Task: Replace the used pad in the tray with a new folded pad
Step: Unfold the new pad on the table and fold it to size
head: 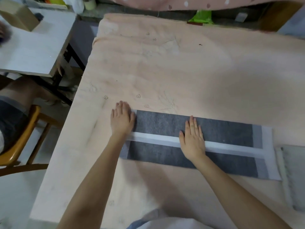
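Grey pad (214, 131) lies flat on the pink cloth (181, 71) covering the table, long way across, w/ two dark folded flaps meeting along a white strip (158, 138) down the middle. White edge shows at its right end.

Left hand (122, 119) rests palm down on the pad's left end, fingers straight and close together, tips reaching past the pad's far corner onto the cloth. Right hand (193, 138) lies flat near the pad's middle, fingers straight, slightly spread, palm across the white strip and fingertips on the far flap. Neither hand grips anything.

Tray (290, 177), pale grey, sits just beside the pad's right end at the picture edge; contents too blurred to tell.

Left of the table: white side table (33, 52) w/ a cardboard box (19, 17), and a wooden chair (21, 146).
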{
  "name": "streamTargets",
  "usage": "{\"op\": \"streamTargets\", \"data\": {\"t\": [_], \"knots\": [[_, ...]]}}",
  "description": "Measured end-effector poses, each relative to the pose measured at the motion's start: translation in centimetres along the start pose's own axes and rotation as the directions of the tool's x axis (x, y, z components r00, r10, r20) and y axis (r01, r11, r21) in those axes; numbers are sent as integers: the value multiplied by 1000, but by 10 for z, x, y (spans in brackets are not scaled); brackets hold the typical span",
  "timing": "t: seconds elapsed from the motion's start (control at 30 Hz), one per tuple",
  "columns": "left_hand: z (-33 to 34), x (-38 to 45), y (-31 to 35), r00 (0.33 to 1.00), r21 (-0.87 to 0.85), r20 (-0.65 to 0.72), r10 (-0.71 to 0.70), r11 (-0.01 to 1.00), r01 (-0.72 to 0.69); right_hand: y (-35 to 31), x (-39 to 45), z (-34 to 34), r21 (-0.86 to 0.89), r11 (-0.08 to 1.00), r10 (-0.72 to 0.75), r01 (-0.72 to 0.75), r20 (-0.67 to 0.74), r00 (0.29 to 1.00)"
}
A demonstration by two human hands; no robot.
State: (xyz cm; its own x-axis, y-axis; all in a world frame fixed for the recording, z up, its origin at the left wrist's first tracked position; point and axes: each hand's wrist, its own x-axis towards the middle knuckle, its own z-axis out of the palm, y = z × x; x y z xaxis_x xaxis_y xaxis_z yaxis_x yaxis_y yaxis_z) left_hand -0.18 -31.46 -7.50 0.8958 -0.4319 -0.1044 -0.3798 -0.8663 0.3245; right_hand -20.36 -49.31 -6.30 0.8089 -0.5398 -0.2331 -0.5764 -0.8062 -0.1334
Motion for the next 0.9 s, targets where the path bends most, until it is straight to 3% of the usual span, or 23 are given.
{"op": "streamTargets", "data": {"t": [0.13, 0.2, 0.27, 0.37, 0.53, 0.6, 0.73, 0.83, 0.9], "knots": [[-15, -25, -7, 976, -132, -78, -206, 972, 195, -40, -32, -4, 183, 973, -121, 140, -110, 986], [-22, -24, -14, 953, -184, -15, -302, 938, 295, -65, -44, -3, 254, 945, -194, 207, -76, 978], [-28, -18, -21, 915, -264, 134, -381, 876, 404, -91, -48, -1, 303, 920, -259, 250, -9, 966], [-35, -11, -30, 866, -319, 322, -382, 818, 479, -122, -45, -3, 329, 903, -310, 276, 55, 949], [-42, -17, -31, 843, -371, 437, -315, 790, 487, -140, -30, -11, 318, 923, -277, 216, 163, 947], [-46, -21, -27, 847, -433, 467, -255, 769, 470, -141, -25, -15, 392, 910, -230, 135, 209, 951], [-59, -27, -5, 883, -562, 449, -135, 726, 397, -142, -25, -22, 722, 671, -114, -168, 325, 939], [-66, -32, 21, 894, -587, 444, -56, 735, 338, -141, -26, -27, 834, 462, -74, -302, 376, 924], [-66, -36, 38, 892, -603, 453, 6, 739, 301, -136, -23, -30, 862, 383, -18, -332, 367, 930]]}}
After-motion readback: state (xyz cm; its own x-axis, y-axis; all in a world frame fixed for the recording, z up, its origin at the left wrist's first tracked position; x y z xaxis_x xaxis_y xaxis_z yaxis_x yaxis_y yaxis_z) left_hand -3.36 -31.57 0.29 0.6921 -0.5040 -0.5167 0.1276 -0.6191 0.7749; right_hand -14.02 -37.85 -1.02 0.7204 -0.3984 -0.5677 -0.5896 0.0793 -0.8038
